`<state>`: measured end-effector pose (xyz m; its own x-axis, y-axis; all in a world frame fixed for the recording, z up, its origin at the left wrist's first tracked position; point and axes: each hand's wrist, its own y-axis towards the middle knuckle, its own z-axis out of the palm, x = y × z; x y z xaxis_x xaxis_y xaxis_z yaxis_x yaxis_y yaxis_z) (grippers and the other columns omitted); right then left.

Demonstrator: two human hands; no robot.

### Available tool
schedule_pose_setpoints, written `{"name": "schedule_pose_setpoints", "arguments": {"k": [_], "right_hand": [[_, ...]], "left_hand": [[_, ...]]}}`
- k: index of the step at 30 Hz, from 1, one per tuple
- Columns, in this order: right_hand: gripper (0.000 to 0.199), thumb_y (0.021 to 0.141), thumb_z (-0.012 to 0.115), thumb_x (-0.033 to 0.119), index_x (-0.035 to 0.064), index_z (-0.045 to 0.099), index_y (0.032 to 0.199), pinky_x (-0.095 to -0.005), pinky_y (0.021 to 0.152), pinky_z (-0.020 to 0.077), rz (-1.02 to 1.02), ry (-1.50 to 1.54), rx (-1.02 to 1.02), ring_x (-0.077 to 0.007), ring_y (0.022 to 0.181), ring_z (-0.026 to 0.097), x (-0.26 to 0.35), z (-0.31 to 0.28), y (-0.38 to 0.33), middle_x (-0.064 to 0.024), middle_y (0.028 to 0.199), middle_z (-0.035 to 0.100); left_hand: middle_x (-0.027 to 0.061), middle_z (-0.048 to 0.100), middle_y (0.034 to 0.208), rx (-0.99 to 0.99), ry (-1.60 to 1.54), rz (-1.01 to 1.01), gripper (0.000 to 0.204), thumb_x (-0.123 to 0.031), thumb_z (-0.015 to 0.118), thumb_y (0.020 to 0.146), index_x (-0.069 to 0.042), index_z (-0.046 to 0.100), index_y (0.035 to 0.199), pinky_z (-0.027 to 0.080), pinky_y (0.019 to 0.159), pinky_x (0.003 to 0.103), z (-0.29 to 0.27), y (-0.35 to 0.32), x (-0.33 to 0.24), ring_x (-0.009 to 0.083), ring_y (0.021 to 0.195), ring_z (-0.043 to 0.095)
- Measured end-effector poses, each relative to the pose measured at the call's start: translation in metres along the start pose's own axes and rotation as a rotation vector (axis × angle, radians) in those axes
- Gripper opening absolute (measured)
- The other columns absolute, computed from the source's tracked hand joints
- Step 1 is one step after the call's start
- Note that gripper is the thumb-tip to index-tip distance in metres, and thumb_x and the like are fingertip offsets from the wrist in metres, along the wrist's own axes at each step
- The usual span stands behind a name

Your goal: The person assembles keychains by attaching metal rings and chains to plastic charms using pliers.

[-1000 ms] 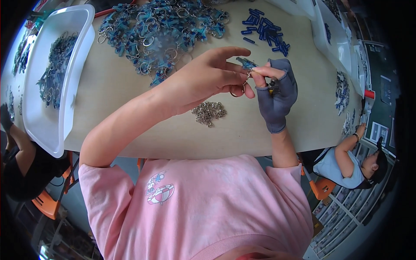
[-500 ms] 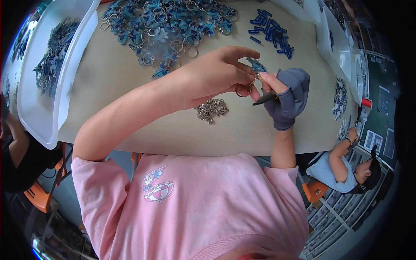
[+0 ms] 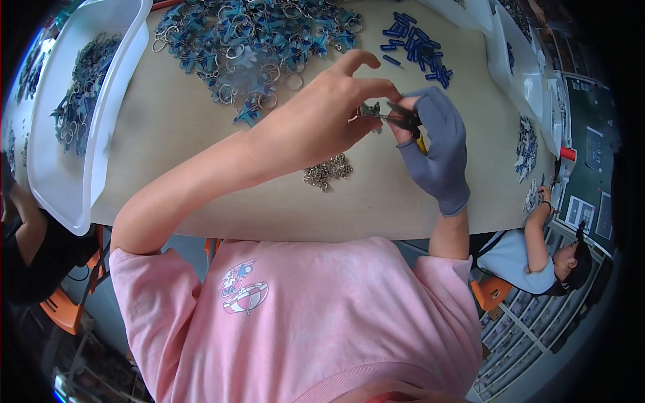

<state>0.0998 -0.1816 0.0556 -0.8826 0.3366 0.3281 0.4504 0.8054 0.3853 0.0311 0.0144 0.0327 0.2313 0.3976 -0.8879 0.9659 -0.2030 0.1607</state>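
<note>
My bare left hand (image 3: pixel 322 117) is over the middle of the table, thumb and index finger pinching a keychain (image 3: pixel 369 109) with a small teal charm, largely hidden by the fingers. My right hand (image 3: pixel 440 148), in a grey fingerless glove, grips a pair of pliers (image 3: pixel 404 118) with dark jaws and a bit of yellow handle. The jaw tips point left and reach the keychain; whether they clamp on it I cannot tell. Just below my left hand lies a small heap of silver metal links (image 3: pixel 328 173).
Many blue-teal keychains with rings (image 3: pixel 235 54) cover the far left of the table. Dark blue tube-shaped pieces (image 3: pixel 420 46) lie far right. A white bin (image 3: pixel 101 134) holding more keychains stands at left. Co-workers sit on both sides, one in a light blue top (image 3: pixel 517 258).
The pliers have swung up from hanging in my right palm and now point at the keychain. My left hand has turned, and the charm has dropped lower between its fingers.
</note>
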Motion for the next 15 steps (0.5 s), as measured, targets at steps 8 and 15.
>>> {"name": "schedule_pose_setpoints", "arguments": {"k": [8, 15], "right_hand": [[0.021, 0.092, 0.059, 0.022, 0.0013, 0.059, 0.09, -0.0245, 0.064, 0.0356, 0.739, 0.693, 0.349, -0.0068, 0.071, 0.042, 0.005, -0.01, 0.006, 0.0011, 0.077, 0.051], [0.024, 0.093, 0.055, 0.025, 0.0017, 0.058, 0.09, -0.0222, 0.067, 0.0357, 0.768, 0.839, 0.388, -0.0051, 0.074, 0.043, 0.001, -0.005, 0.01, 0.003, 0.078, 0.051]], "left_hand": [[0.0125, 0.066, 0.093, -0.056, 0.0, 0.249, 0.023, -0.001, 0.068, 0.082, 0.0, 0.064, 0.105, 0.053, 0.073, 0.037, 0.005, -0.004, 0.014, 0.0269, 0.083, 0.063], [0.008, 0.066, 0.098, -0.235, 0.246, 0.423, 0.021, 0.002, 0.067, 0.078, -0.003, 0.065, 0.099, 0.047, 0.079, 0.038, 0.017, -0.008, 0.022, 0.0278, 0.091, 0.058]]}}
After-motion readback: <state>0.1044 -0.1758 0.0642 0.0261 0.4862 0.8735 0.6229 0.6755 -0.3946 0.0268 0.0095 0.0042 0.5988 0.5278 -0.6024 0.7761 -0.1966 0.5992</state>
